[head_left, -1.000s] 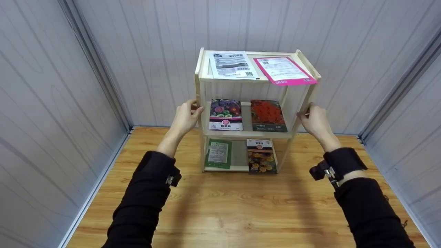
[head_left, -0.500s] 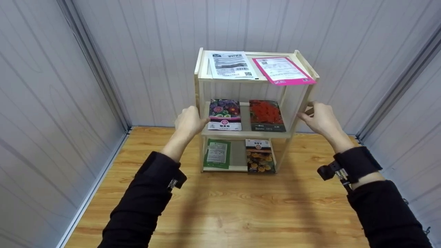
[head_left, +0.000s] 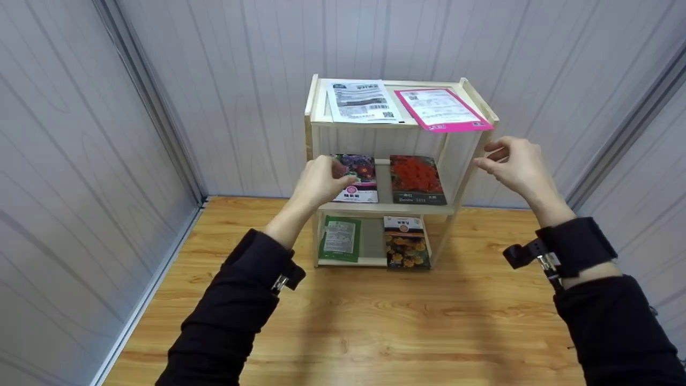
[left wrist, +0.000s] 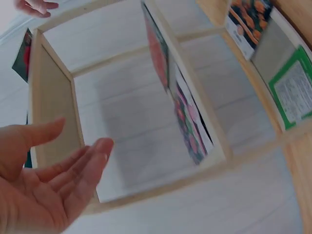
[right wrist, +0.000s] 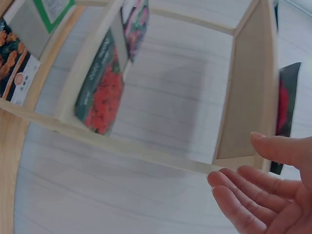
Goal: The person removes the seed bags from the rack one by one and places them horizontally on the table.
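A small pale wooden shelf unit [head_left: 386, 209] with three levels stands against the back wall. My left hand [head_left: 321, 179], holding nothing, hovers before its left post and covers part of the purple-flower seed packet [head_left: 359, 194] on the middle shelf. The left wrist view shows these fingers [left wrist: 87, 168] loosely bent. Just off the right post, my right hand [head_left: 520, 163] hangs in the air with relaxed fingers [right wrist: 243, 195] and nothing in them. Beside the purple packet lies a red-flower seed packet [head_left: 416, 179].
On top lie a white printed packet [head_left: 362, 102] and a pink-edged packet [head_left: 445, 109] overhanging the front. The bottom shelf holds a green packet [head_left: 340, 238] and an orange-flower packet [head_left: 407, 244]. Panelled walls [head_left: 80, 134] enclose the wooden floor [head_left: 364, 321].
Both hands have come away from the shelf posts they were touching. The left moved right, across the front; the right moved up and outward. The shelf and packets stay in place.
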`<act>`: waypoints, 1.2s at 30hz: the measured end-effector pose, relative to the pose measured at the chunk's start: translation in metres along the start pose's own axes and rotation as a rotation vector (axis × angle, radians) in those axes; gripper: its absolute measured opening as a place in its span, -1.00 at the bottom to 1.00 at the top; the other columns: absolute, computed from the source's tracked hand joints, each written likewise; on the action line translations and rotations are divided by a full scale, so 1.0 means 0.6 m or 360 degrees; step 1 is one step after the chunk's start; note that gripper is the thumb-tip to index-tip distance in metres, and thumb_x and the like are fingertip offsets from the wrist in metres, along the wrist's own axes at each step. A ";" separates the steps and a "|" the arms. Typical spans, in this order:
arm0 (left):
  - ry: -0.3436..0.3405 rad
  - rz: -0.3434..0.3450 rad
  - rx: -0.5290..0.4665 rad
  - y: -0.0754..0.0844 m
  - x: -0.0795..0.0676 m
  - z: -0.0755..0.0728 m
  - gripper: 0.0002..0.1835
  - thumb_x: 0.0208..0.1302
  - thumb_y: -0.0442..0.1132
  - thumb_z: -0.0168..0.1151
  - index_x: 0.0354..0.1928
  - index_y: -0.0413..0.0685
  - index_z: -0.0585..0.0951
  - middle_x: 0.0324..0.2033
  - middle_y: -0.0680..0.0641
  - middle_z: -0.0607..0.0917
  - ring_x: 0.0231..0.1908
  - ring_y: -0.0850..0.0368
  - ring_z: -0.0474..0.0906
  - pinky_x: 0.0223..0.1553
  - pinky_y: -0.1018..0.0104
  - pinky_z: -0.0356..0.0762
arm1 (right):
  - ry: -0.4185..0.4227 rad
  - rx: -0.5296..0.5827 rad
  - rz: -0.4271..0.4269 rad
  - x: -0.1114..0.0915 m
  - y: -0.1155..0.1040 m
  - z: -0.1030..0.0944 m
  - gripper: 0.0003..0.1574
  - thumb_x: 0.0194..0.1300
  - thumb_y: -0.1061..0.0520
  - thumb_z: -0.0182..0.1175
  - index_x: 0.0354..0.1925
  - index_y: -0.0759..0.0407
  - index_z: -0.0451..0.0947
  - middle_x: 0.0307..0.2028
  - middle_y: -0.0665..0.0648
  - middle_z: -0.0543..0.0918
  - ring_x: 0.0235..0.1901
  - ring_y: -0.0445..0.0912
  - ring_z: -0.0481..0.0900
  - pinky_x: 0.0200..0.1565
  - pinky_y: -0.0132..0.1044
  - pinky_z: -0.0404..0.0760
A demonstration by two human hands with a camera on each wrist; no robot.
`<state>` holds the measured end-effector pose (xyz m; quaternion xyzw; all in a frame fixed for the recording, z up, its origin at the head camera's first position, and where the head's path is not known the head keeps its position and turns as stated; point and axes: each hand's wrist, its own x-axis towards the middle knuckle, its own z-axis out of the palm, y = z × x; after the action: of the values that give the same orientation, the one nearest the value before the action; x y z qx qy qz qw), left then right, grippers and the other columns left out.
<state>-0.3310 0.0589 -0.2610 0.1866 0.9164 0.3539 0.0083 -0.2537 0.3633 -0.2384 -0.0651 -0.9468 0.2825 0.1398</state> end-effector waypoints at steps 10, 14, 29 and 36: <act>-0.0041 0.0185 -0.0329 0.062 0.015 0.018 -0.63 0.19 -0.09 0.14 -0.08 -0.23 0.51 -0.26 -0.08 0.60 -0.29 0.15 0.51 -0.26 0.37 0.47 | -0.0024 0.0075 0.0134 0.002 -0.021 -0.025 -0.15 0.02 -0.14 0.26 0.12 0.37 0.28 -0.12 0.41 0.50 -0.32 0.04 0.55 -0.47 -0.46 0.53; -0.0029 0.0192 -0.0432 0.088 0.025 0.025 -0.61 0.20 -0.07 0.12 -0.06 -0.23 0.49 -0.26 -0.08 0.60 -0.31 0.15 0.53 -0.29 0.41 0.49 | -0.0051 0.0117 0.0176 0.007 -0.028 -0.035 -0.04 -0.04 -0.21 0.27 0.15 0.37 0.24 -0.07 0.41 0.46 -0.33 -0.03 0.56 -0.44 -0.45 0.56; 0.0036 0.0154 -0.0711 0.144 0.053 0.055 -0.61 0.21 0.04 0.05 -0.24 -0.18 0.55 -0.41 -0.05 0.63 -0.53 0.21 0.50 -0.53 0.45 0.45 | 0.0113 0.0286 0.0305 0.031 -0.040 -0.032 -0.12 0.03 -0.32 0.10 -0.05 0.43 0.33 -0.27 0.31 0.58 -0.65 -0.31 0.52 -0.57 -0.45 0.55; 0.0047 0.0073 -0.0797 0.160 0.063 0.066 -0.61 0.22 0.02 0.06 -0.22 -0.20 0.56 -0.42 -0.06 0.65 -0.55 0.20 0.54 -0.57 0.42 0.51 | 0.0227 0.0342 0.0338 0.038 -0.043 -0.031 -0.24 0.07 -0.26 0.11 -0.15 0.42 0.37 -0.45 0.21 0.61 -0.70 -0.27 0.54 -0.60 -0.43 0.56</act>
<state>-0.3280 0.1628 -0.2236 0.1942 0.7958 0.5726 0.0328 -0.2710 0.3559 -0.2039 -0.1694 -0.8865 0.3901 0.1822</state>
